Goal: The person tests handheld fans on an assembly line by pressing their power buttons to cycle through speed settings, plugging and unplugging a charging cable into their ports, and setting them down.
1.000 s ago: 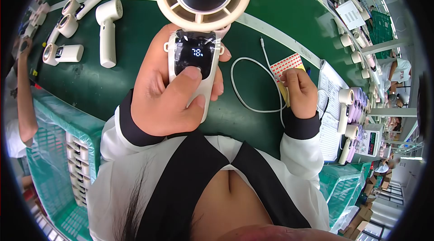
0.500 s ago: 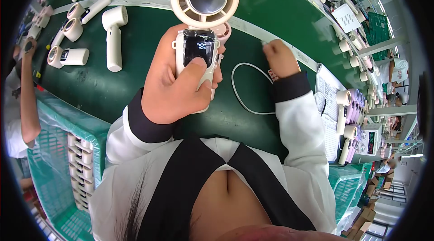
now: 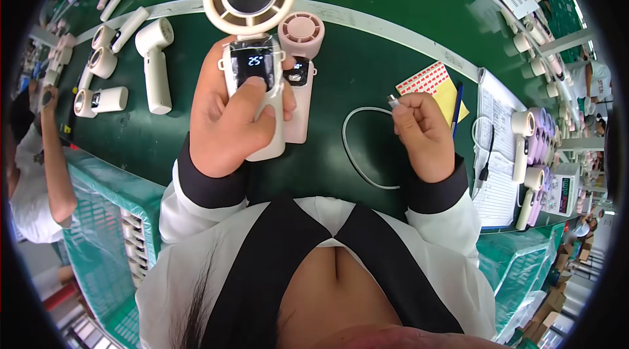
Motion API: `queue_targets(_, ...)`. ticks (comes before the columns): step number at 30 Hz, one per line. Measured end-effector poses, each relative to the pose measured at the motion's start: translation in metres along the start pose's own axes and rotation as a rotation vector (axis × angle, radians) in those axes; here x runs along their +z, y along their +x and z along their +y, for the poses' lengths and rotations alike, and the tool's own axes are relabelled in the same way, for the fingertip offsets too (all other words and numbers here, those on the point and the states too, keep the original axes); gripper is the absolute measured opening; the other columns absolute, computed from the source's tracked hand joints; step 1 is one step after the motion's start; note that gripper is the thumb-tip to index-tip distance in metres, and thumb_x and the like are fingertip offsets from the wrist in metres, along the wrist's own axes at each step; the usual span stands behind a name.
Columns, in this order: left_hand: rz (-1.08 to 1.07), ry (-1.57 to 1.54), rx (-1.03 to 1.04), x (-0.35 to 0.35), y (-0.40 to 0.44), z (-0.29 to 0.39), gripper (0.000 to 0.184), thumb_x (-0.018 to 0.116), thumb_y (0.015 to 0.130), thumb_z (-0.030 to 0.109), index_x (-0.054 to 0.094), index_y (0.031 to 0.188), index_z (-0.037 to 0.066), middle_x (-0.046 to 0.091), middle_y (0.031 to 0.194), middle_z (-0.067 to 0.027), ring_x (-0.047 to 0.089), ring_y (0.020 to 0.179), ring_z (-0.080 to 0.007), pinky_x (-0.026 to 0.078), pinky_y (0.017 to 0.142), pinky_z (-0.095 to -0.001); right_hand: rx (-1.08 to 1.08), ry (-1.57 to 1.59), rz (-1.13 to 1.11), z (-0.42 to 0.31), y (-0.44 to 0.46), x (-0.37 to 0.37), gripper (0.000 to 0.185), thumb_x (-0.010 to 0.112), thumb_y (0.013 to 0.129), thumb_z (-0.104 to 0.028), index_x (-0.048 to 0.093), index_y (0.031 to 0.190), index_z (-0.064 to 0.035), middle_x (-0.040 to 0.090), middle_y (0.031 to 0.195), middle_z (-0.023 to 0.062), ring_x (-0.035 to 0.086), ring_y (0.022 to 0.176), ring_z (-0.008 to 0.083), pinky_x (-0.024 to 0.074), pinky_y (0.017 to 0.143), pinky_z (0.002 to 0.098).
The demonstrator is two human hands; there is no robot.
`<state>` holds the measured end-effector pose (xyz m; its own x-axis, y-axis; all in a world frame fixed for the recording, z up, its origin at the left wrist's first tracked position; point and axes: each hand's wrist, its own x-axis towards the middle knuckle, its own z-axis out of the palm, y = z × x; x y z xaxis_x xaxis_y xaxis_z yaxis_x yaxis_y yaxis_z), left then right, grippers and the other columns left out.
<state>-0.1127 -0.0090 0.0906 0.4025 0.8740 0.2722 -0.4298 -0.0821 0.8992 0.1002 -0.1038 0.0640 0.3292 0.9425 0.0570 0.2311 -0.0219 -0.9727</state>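
My left hand (image 3: pixel 229 110) is wrapped round a cream handheld fan (image 3: pixel 272 142), its thumb on the front just below a lit display reading 25. The fan's round ringed head points away from me. Behind it on the green table lies a pink fan (image 3: pixel 299 110), its own display lit and partly covered by my fingers. My right hand (image 3: pixel 424 133) pinches the plug end of a white cable (image 3: pixel 349 146), which loops over the table to my sleeve. Just beyond that hand are a sheet of red-marked stickers (image 3: pixel 426 78), a yellow pad (image 3: pixel 447 101) and a blue pen (image 3: pixel 457 108).
Several cream fans (image 3: pixel 157 74) lie at the left. Written sheets (image 3: pixel 493 178) and upright fans (image 3: pixel 523 152) stand right, beside a meter (image 3: pixel 562 193). Green crates (image 3: pixel 111 185) flank me, and a co-worker's arm (image 3: pixel 56 165) reaches in at far left.
My right hand has picked up the cable's plug and drawn back toward me. My left hand and the cream fan shifted left, uncovering the pink fan. The display changed from 78 to 25.
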Motion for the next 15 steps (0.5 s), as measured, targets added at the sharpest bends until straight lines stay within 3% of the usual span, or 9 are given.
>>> queue_targets(8, 0.079, 0.023, -0.129, -0.027, 0.005, -0.001, 0.052, 0.035, 0.065, -0.005, 0.035, 0.117, -0.004, 0.052, 0.092, -0.0174, 0.052, 0.07, -0.0214, 0.044, 0.062, -0.0278, -0.104, -0.235, -0.104, 0.005, -0.01, 0.009, 0.01, 0.055, 0.083, -0.007, 0.05, 0.09, -0.0024, 0.054, 0.069, 0.006, 0.047, 0.056, 0.0138, 0.0385, 0.051, 0.0237)
queue_targets(13, 0.15, 0.242, -0.23, -0.05, 0.013, -0.006, 0.051, 0.039, 0.069, 0.002, 0.034, 0.119, -0.004, 0.053, 0.091, -0.0172, 0.053, 0.072, -0.0219, 0.044, 0.065, -0.0288, -0.13, -0.273, -0.121, 0.005, -0.012, 0.01, 0.01, 0.055, 0.083, -0.008, 0.05, 0.09, -0.0032, 0.055, 0.07, 0.0077, 0.049, 0.056, 0.0185, 0.0406, 0.053, 0.0268)
queue_targets(15, 0.166, 0.504, -0.316, -0.06, 0.016, -0.014, 0.052, 0.046, 0.069, 0.006, 0.034, 0.119, -0.003, 0.052, 0.094, -0.0191, 0.052, 0.075, -0.0218, 0.044, 0.07, -0.03, -0.131, -0.301, -0.125, 0.005, -0.012, 0.01, 0.011, 0.055, 0.083, -0.008, 0.05, 0.092, -0.0035, 0.055, 0.07, 0.0075, 0.049, 0.056, 0.0184, 0.0412, 0.053, 0.0256)
